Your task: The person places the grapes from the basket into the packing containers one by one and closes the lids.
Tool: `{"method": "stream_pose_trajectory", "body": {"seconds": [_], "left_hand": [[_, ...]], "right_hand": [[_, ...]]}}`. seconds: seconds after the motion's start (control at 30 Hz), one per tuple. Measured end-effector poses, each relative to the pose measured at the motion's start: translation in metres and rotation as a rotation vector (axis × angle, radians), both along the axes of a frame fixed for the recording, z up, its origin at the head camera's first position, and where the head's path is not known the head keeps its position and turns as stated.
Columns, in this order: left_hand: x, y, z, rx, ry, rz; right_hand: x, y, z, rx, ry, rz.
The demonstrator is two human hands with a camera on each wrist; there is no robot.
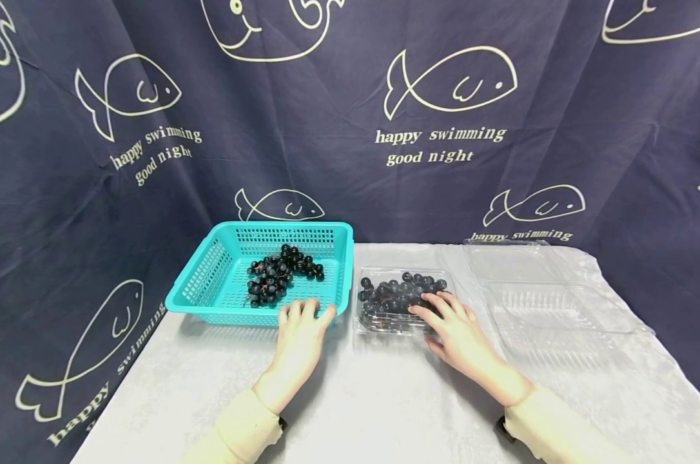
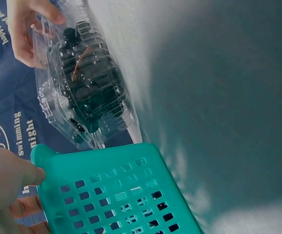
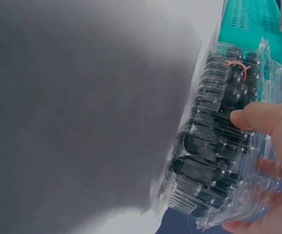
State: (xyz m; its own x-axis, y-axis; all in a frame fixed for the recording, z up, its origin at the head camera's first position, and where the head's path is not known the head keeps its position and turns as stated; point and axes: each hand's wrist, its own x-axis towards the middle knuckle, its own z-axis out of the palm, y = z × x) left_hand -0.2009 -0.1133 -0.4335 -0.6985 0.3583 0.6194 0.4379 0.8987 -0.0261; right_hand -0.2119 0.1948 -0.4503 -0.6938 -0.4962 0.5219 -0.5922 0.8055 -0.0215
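My left hand (image 1: 298, 345) holds the near right part of the rim of a turquoise plastic basket (image 1: 228, 312), its fingers hooked over the edge. Bunches of dark grapes (image 1: 271, 278) lie on the basket's floor. Just right of it stands a clear plastic clamshell box (image 1: 379, 326) filled with dark grapes (image 1: 393, 293). My right hand (image 1: 457, 332) holds this box at its right side. In the right wrist view its thumb (image 3: 253, 117) presses on the ribbed front wall, with the other fingers over the top. A brown stem (image 2: 80, 63) shows through the plastic.
Another clear clamshell box (image 1: 564, 332) lies open on the right, its lid (image 1: 518, 261) folded back. A pale cloth covers the table (image 1: 385, 406). Behind it hangs a dark blue curtain (image 1: 338, 148) with fish drawings, close to the basket's far side.
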Motion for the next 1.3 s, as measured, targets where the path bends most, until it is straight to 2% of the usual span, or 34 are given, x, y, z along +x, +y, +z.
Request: {"method": "stream_pose_trajectory", "body": {"seconds": [0.4, 0.57, 1.3], "left_hand": [[0.000, 0.000, -0.001, -0.001, 0.044, -0.007], [-0.001, 0.000, -0.001, -0.003, 0.034, -0.006], [-0.001, 0.000, -0.002, -0.002, 0.061, -0.016]], "right_hand": [[-0.020, -0.004, 0.004, 0.014, -0.042, -0.031], [-0.029, -0.004, 0.005, 0.028, -0.066, -0.048], [-0.070, -0.008, 0.007, -0.004, -0.059, -0.080]]}}
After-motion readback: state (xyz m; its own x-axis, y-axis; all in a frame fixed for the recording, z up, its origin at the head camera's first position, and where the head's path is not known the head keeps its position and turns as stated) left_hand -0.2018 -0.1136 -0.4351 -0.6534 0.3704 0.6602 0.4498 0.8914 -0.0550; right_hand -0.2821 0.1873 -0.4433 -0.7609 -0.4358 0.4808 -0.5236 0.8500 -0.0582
